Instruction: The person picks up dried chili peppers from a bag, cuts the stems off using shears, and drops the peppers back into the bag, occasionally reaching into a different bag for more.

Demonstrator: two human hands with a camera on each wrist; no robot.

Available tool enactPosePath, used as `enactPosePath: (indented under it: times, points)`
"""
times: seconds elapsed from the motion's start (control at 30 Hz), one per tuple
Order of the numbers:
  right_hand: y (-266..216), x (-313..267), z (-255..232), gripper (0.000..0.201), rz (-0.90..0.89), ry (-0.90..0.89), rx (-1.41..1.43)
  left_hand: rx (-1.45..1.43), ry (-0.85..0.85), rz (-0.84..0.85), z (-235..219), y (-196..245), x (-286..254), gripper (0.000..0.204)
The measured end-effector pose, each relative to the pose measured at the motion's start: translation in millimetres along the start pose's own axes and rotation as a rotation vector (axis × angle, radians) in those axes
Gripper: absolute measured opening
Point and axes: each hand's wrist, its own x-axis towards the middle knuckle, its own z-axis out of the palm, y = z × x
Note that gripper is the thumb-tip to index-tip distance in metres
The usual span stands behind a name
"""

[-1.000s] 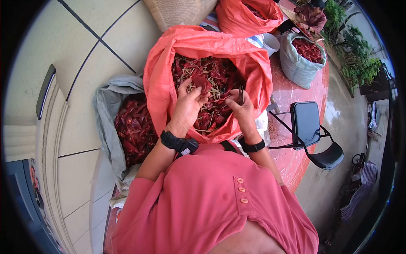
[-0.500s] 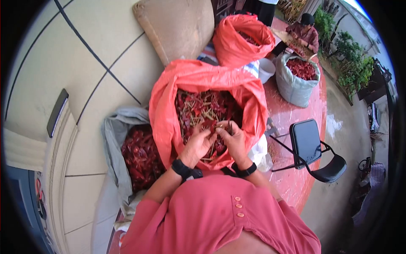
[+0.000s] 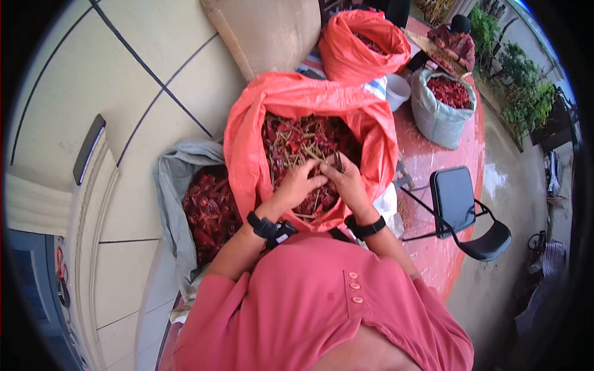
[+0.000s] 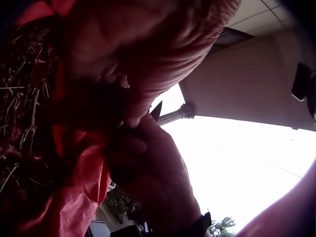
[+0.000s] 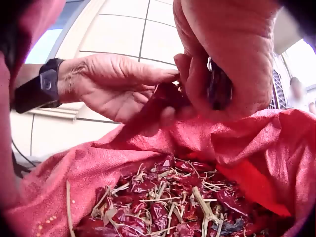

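A glossy red floor (image 3: 424, 157); near its right edge stands a pale sack (image 3: 442, 127); beside that, a white bucket (image 3: 398, 94); nearer, a black folding chair (image 3: 453, 198).

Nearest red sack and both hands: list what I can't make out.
Left wrist view: what the left hand holds, lost in shadow.
Right wrist view: full shape of the dark tool, covered by the right hand.
Same view: bottom of the red sack, buried under chillies and stalks.

dark tool (image 5: 220, 88) partly hidden, tan sack (image 3: 269, 34) cropped
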Motion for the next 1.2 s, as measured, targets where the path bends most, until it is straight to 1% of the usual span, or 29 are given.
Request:
enactPosePath:
  times: [0.03, 0.1, 0.13, 0.17, 0.2, 0.23, 0.27, 0.33, 0.4, 0.43, 0.47, 0.5, 0.57, 0.6, 0.63, 0.67, 0.7, 0.73, 0.77, 0.8, 0.83, 0.87, 0.9, 0.97, 1.07, 1.1, 1.13, 1.17, 1.2]
  points:
    - [10.5, 3.7, 0.4, 0.007, -0.202, 0.021, -0.115, -0.028, 0.018, -0.024, 0.9, -0.4, 0.4, 0.04]
    - [17.1, 5.1, 3.5, 0.006, -0.598, 0.117, -0.484, -0.021, -0.029, -0.1, 2.6, 2.0, 2.0, 0.031]
    - [12.5, 0.8, 6.8, 0.005, -0.629, 0.145, -0.641, -0.321, -0.06, -0.109, 14.6, -18.2, 7.5, 0.027]
    - [4.0, -3.8, 9.9, 0.005, -0.661, 0.168, -0.802, -0.339, -0.087, -0.144, 23.3, -37.8, 5.2, 0.024]
    - [-1.1, -6.4, 10.7, 0.004, -0.693, 0.188, -0.963, -0.356, -0.112, -0.178, 22.9, -28.9, 2.9, 0.022]
    - [-0.5, -8.1, 10.2, 0.004, -0.535, 0.179, -0.731, -0.371, -0.139, -0.214, 20.4, -15.9, -0.6, 0.022]
    - [0.0, -7.3, 9.4, 0.004, -0.382, 0.169, -0.5, -0.283, -0.11, -0.175, 18.2, -0.8, -3.3, 0.025]
    - [-6.3, -9.3, 7.7, 0.01, -0.09, 0.136, -0.06, -0.09, -0.112, -0.095, 16.6, -5.7, -5.1, 0.027]
    - [-3.3, -10.9, -5.8, 0.013, 0.119, 0.018, 0.239, 0.086, -0.118, 0.006, 14.6, -10.0, -7.7, 0.029]
    - [-3.9, -10.1, -10.9, 0.015, 0.215, -0.045, 0.389, 0.109, -0.114, 0.063, 13.5, -11.6, -8.2, 0.029]
    - [-4.9, -9.3, -13.5, 0.017, 0.286, -0.086, 0.393, 0.133, -0.11, 0.121, 12.6, -13.6, -8.4, 0.029]
    - [-1.5, -5.8, -17.9, 0.018, 0.399, -0.115, 0.66, 0.157, -0.103, 0.181, 12.4, -15.6, -8.0, 0.03]
    - [14.4, 1.9, -29.1, 0.02, 0.631, -0.18, 1.189, 0.207, -0.117, 0.18, 17.6, -22.6, -9.7, 0.029]
    - [19.8, 3.3, -31.7, 0.02, 0.586, -0.212, 1.071, 0.244, -0.111, 0.169, 15.7, -24.5, -11.9, 0.029]
    - [19.2, 2.4, -31.3, 0.021, 0.465, -0.177, 0.784, 0.309, -0.151, 0.08, 19.2, -19.1, -11.6, 0.026]
    - [7.2, -6.9, -18.3, 0.019, 0.301, -0.058, 0.614, 0.174, -0.243, -0.038, 25.7, -34.6, -11.1, 0.025]
    - [2.0, -9.5, -17.8, 0.016, 0.234, 0.003, 0.466, 0.346, -0.161, 0.091, 27.6, -41.9, -15.6, 0.021]
    - [1.0, -8.9, -24.7, 0.014, 0.153, -0.146, 0.447, 0.299, -0.018, 0.144, 24.8, -36.9, -21.5, 0.021]
    - [-7.6, -17.2, -14.1, 0.009, 0.154, 0.151, 0.286, 0.39, 0.043, 0.122, 24.5, -41.7, -20.4, 0.023]
    - [-10.2, -25.0, -10.8, 0.006, 0.067, 0.283, 0.026, 0.447, -0.009, 0.052, 21.5, -48.5, -17.8, 0.022]
    - [6.1, -28.4, -26.2, 0.006, -0.039, 0.331, -0.145, 0.544, 0.034, 0.179, 9.9, -43.5, -22.1, 0.027]
    - [20.1, -36.0, -47.9, 0.007, -0.094, 0.286, -0.182, 0.642, 0.046, 0.153, 4.9, -34.9, -25.4, 0.031]
    - [36.8, -41.7, -66.1, 0.009, -0.154, 0.252, -0.216, 0.651, 0.036, 0.145, -0.5, -38.8, -25.7, 0.034]
    - [66.5, -59.0, -88.4, 0.013, -0.217, 0.337, -0.379, 0.734, 0.136, 0.182, -0.2, -51.4, -21.1, 0.033]
    - [97.4, -87.3, -112.3, 0.017, -0.102, 0.442, -0.369, 0.921, 0.353, 0.277, 1.0, -59.4, -19.1, 0.033]
    - [113.0, -95.9, -128.5, 0.017, -0.043, 0.464, -0.393, 0.861, 0.309, 0.272, 4.2, -57.3, -20.7, 0.032]
    - [145.3, -100.8, -154.7, 0.019, -0.036, 0.509, -0.322, 0.803, 0.259, 0.277, 6.7, -53.3, -19.3, 0.03]
    - [153.8, -106.8, -162.0, 0.021, 0.078, 0.536, -0.309, 0.748, 0.205, 0.288, 7.6, -50.9, -16.2, 0.029]
    - [160.0, -108.9, -166.2, 0.023, 0.19, 0.561, -0.291, 0.81, 0.132, 0.289, 23.1, -69.9, -7.3, 0.028]
